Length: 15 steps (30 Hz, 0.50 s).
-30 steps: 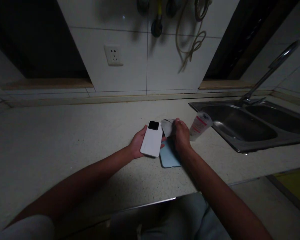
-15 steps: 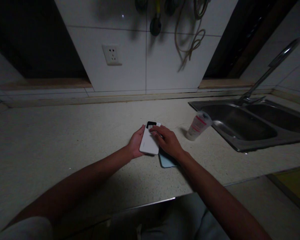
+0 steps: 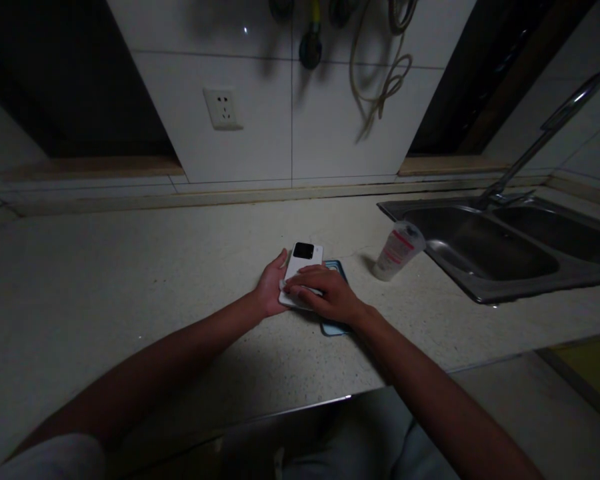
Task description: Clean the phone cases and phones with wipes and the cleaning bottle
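A white smartphone (image 3: 294,265) with a black camera block lies back-up in my left hand (image 3: 270,287), which grips it from the left side and below. My right hand (image 3: 330,292) lies across the lower part of the phone's back. Under its bent fingertips, a small white piece of cloth or tissue (image 3: 282,285) shows at the phone's left edge. A light blue phone case (image 3: 334,329) lies on the counter below the phone and my right hand, partly hidden by them.
On the speckled counter (image 3: 130,267), a clear plastic cup (image 3: 396,252) with red print stands right of my hands. Further right is a steel double sink (image 3: 473,280) with a tall faucet (image 3: 535,143). A wall socket (image 3: 223,109) and a looped cord (image 3: 380,100) are behind.
My right hand has slid down the phone's back from the camera block to the lower end, uncovering the camera block and the case's upper edge. My left hand stays in place.
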Available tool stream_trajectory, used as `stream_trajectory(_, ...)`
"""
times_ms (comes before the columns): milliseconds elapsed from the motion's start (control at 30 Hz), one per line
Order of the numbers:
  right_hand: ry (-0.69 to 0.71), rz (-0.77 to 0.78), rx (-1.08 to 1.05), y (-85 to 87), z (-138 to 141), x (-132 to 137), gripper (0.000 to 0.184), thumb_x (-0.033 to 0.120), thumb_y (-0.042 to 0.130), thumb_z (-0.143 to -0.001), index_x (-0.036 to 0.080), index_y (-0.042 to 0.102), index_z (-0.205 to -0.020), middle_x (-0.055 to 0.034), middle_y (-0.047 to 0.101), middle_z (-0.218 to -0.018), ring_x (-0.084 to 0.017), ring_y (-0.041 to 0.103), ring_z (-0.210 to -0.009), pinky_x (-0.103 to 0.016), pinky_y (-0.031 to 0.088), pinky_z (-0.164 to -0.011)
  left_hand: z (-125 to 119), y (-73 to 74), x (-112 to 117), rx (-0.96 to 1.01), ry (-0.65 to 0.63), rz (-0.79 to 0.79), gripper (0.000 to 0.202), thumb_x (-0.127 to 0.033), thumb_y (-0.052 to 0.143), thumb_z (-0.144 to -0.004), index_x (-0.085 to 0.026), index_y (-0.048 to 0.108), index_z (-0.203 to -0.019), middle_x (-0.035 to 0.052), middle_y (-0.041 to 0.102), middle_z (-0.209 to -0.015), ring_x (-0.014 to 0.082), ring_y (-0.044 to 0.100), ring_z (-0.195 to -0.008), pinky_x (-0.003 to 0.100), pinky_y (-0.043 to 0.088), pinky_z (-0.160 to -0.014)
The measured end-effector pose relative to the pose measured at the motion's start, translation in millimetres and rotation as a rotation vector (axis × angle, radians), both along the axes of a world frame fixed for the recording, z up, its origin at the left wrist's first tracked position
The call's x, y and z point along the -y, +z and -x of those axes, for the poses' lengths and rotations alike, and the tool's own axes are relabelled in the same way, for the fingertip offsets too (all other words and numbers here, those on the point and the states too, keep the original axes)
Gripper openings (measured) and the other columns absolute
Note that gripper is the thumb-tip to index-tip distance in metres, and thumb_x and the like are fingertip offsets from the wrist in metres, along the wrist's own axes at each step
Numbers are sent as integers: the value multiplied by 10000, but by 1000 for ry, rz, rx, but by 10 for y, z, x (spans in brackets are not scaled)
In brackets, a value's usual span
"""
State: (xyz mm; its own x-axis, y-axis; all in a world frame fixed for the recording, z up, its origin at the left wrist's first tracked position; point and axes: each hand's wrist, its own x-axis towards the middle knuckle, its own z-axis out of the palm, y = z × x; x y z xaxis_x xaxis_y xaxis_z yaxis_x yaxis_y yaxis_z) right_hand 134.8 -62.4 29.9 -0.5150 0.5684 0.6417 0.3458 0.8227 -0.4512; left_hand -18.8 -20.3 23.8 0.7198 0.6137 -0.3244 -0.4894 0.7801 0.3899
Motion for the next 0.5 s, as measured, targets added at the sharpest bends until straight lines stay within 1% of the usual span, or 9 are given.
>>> stream_trajectory(133, -38, 32, -23, 2, -13, 14, 304, 314, 495, -1003, 200, 749, -880, -58, 779, -829, -177, 713, -779, -329, 525, -796, 9, 17, 1, -7, -29, 0, 665, -575, 294, -985, -83, 573, -1335, 188, 708, -1069, 309, 682, -948, 433, 502, -868)
stream_trajectory(300, -84, 22, -53, -3, -35, 24, 302, 308, 505, -995, 198, 740, -841, -46, 771, -762, -164, 696, -697, -313, 502, -744, 42, -26, -14, 10, -41, -25, 642, -563, 345, -973, -95, 569, -1352, 189, 706, -1067, 305, 683, -892, 424, 508, -822)
stream_trajectory(500, -202, -30, -76, 5, -41, 30, 309, 329, 511, -982, 194, 731, -812, -40, 735, -675, -159, 651, -610, -287, 467, -619, 32, -40, -12, -97, -7, -48, 635, -577, 334, -973, -99, 594, -1301, 145, 706, -905, 254, 647, -701, 394, 504, -736)
